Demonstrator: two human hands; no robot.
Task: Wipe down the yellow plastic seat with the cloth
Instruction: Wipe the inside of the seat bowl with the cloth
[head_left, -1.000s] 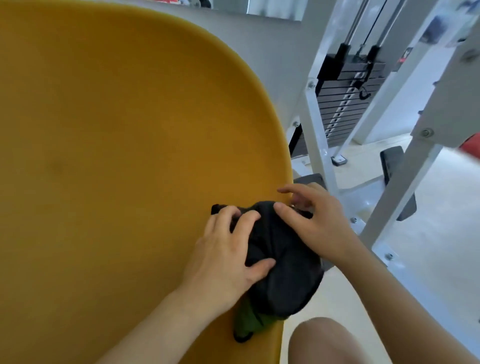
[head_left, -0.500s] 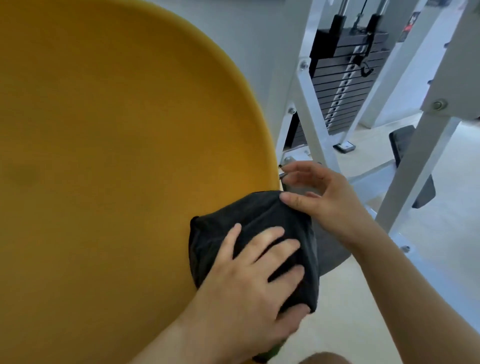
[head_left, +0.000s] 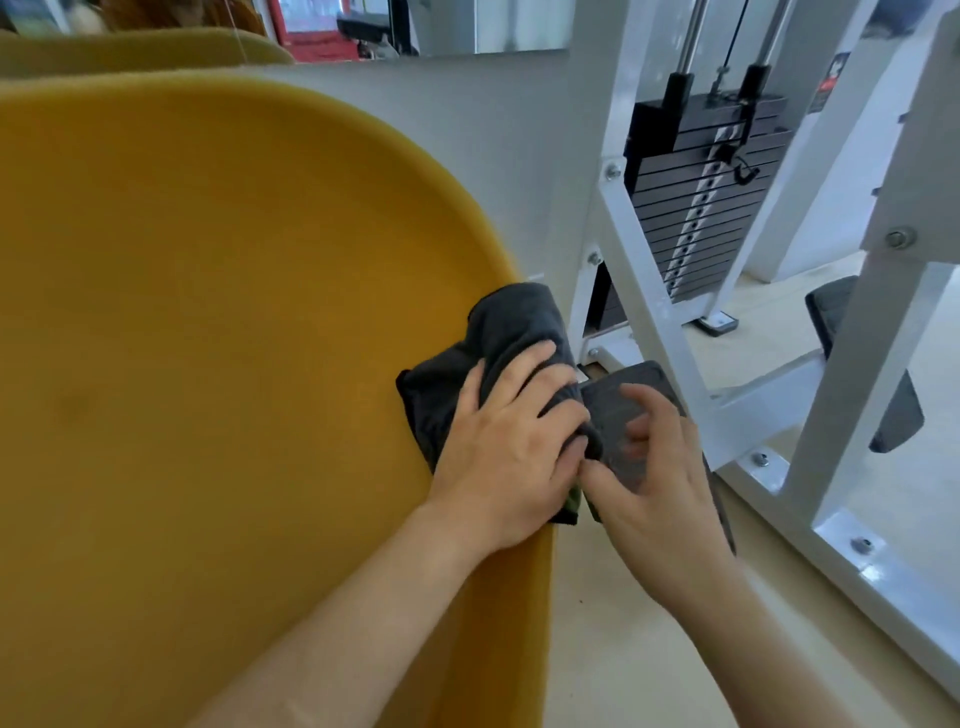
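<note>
A: How is the cloth held?

B: The dark grey cloth (head_left: 498, 353) is pressed flat under the left hand (head_left: 511, 452), the fingers spread over it rather than curled round it. It is laid over the right edge of the yellow plastic seat (head_left: 218, 364), and a green patch is seen at its near corner.

A: And the right hand (head_left: 654, 483)?

B: It is held just right of the left hand, thumb tip touching the cloth's near edge, fingers loosely curled and apart above a dark textured pad (head_left: 623, 395). Nothing is clamped in it.

A: What is found beyond that?

B: A white steel frame (head_left: 644, 291) is seen to the right, with a black weight stack (head_left: 696, 208) behind it at the far side. Pale flooring (head_left: 623, 649) is seen below the arms.
</note>
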